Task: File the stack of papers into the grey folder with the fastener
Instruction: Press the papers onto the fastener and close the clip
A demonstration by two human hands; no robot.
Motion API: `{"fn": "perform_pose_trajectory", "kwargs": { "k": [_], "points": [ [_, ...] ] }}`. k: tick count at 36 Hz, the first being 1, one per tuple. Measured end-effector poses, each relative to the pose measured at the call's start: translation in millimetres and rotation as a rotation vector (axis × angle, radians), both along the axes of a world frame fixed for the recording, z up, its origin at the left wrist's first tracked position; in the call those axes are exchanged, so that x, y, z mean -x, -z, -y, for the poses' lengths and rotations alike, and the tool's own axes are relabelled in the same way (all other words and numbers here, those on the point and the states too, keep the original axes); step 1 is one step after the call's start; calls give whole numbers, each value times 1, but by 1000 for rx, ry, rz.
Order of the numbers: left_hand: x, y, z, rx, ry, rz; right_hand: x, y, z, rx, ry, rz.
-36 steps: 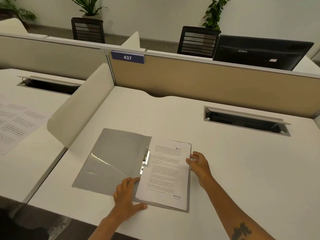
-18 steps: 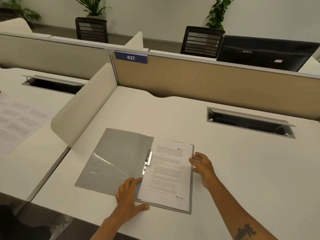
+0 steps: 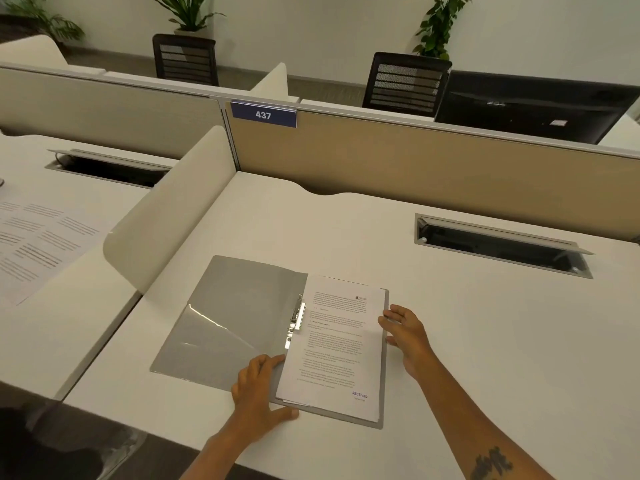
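The grey folder (image 3: 228,317) lies open on the white desk, its cover flat to the left. A stack of printed papers (image 3: 339,344) rests on the folder's right half. The metal fastener (image 3: 296,320) shows along the papers' left edge near the spine. My left hand (image 3: 259,393) lies at the stack's lower left corner, fingers on the folder and thumb along the front edge. My right hand (image 3: 405,330) touches the right edge of the stack and folder with fingers spread. Neither hand grips anything.
A curved white divider (image 3: 166,216) stands left of the folder. Printed sheets (image 3: 38,237) lie on the neighbouring desk. A cable slot (image 3: 498,244) is set in the desk at the right. A beige partition (image 3: 433,174) closes the back.
Both hands stay at the papers' edges in nearly the same poses. The view has shifted slightly; the folder and stack have not visibly moved.
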State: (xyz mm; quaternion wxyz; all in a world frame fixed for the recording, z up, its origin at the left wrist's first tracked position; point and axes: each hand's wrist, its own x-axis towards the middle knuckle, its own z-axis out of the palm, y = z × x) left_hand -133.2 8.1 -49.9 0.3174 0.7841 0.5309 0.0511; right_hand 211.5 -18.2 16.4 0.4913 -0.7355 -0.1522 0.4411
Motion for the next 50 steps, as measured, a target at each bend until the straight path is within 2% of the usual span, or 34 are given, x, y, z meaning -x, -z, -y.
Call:
{"fn": "perform_pose_trajectory", "kwargs": {
  "k": [13,17,23,29,39,46,50],
  "points": [
    [-3,-12,3,8,0,7,1,1,2,2,-20,49],
    [-2,-13,3,13,4,14,17,4,8,-9,-62,226],
    [-3,-9,2,1,-17,11,51,21,21,27,-316,516],
    [-16,-10,0,-37,-138,4,78,27,19,67,-546,765],
    [-22,-4,0,-59,-176,-46,94,10,-41,74,-581,676],
    [-23,-1,0,-54,-184,-26,111,-9,-99,21,-627,585],
    [-23,1,0,-55,-187,-16,120,-17,-129,56,-669,571]
  ]
}}
